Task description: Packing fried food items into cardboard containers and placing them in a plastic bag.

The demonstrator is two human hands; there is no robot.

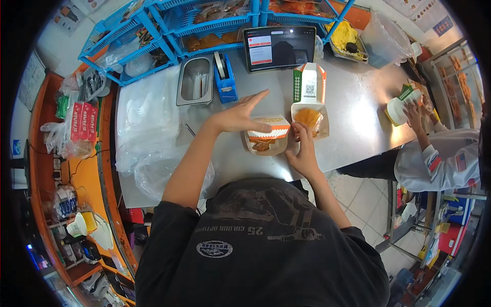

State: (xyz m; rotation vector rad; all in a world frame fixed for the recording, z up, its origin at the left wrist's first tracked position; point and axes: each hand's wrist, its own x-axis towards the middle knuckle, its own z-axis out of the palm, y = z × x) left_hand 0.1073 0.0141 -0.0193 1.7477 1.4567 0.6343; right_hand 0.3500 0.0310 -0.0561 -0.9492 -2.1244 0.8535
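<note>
A paper food box (266, 140) stands on the steel table before me, its orange and white lid (274, 124) folded partly over fried food. My left hand (241, 115) is above it, fingers spread, with the thumb lying across the lid. Between this box and a second one, my right hand (303, 144) has bent fingers, with the thumb apart and nothing seen in its grasp. Its fingertips are near both boxes; contact is unclear. The second food box (310, 86) has its lid raised, and a plastic-wrapped orange-brown item (307, 117) lies inside.
Behind are a tablet (282, 50), a blue tape dispenser (226, 82), a steel container (195, 80) and blue baskets (215, 23). Clear plastic bags (147, 115) cover the table's left side. At right, a co-worker's hands (414, 115) hold a box (399, 109), near a tray of yellow food (345, 38).
</note>
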